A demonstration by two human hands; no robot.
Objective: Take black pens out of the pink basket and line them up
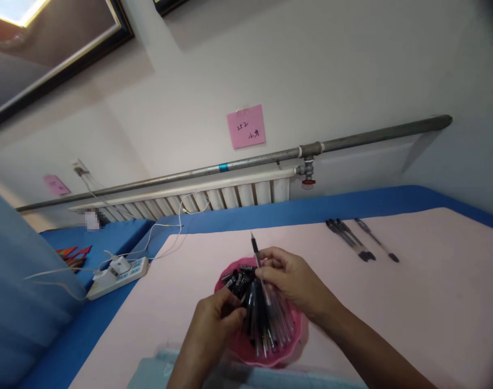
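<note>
A pink bowl (285, 354) with a scalloped rim stands in front of me, holding several clear pen barrels (271, 335) and several black pen caps (240, 281). My right hand (289, 275) pinches an uncapped gel pen (255, 248) by its barrel, black grip and tip pointing up, above the bowl. My left hand (214, 321) is over the bowl's left side, thumb and fingers curled together beside the caps. What it pinches, if anything, is hidden by the fingers. Several capped pens (350, 237) lie on the pink sheet to the right, a single capped pen (376, 240) slightly apart.
Pink paper (425, 302) covers the blue tabletop (352, 197). At left sits a white power strip (117, 278) with plugs and cables. A radiator (230, 197) and metal pipe (262, 159) run along the wall behind. Light-blue fabric (153, 373) lies at the near edge.
</note>
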